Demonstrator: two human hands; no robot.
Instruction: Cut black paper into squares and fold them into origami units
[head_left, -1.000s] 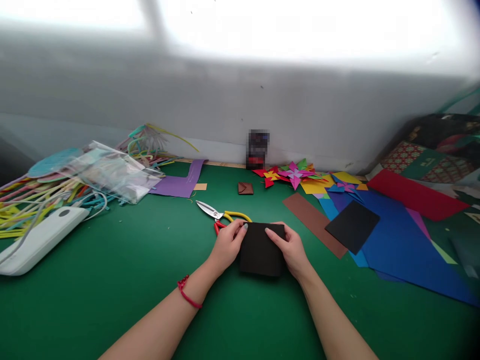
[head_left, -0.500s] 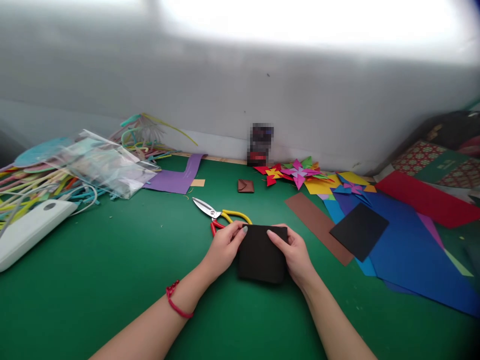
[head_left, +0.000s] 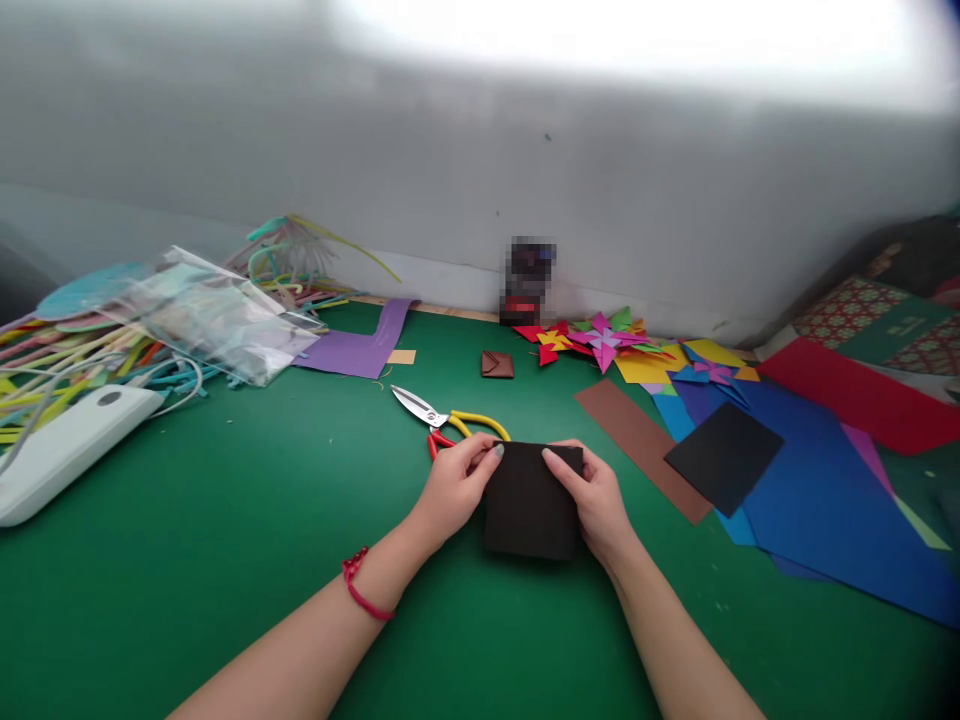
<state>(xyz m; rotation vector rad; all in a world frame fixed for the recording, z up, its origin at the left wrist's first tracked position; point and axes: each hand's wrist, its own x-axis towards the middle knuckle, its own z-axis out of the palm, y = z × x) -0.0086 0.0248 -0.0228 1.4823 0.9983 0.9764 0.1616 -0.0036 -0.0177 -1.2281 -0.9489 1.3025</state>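
Both hands hold a square of black paper (head_left: 532, 505) above the green table. My left hand (head_left: 457, 487) pinches its upper left corner, thumb on top. At the upper right, my right hand (head_left: 598, 495) grips the edge, its thumb lying across the face; the fingers behind the paper are hidden. Just beyond the left hand lie scissors (head_left: 427, 412) with one yellow and one red handle, partly covered by that hand. Farther back rests a small folded brown paper piece (head_left: 496, 365).
On the left are a white device with a cord (head_left: 82, 450), a clear plastic bag (head_left: 225, 320), colourful strips and purple paper (head_left: 345, 352). To the right lie folded paper flowers (head_left: 604, 340), a brown strip (head_left: 637, 445), another black sheet (head_left: 725, 458), blue paper (head_left: 832, 510) and red paper (head_left: 862, 395).
The whole view has shifted slightly, so everything appears a little farther right and higher. Both hands keep the same hold on the black paper.
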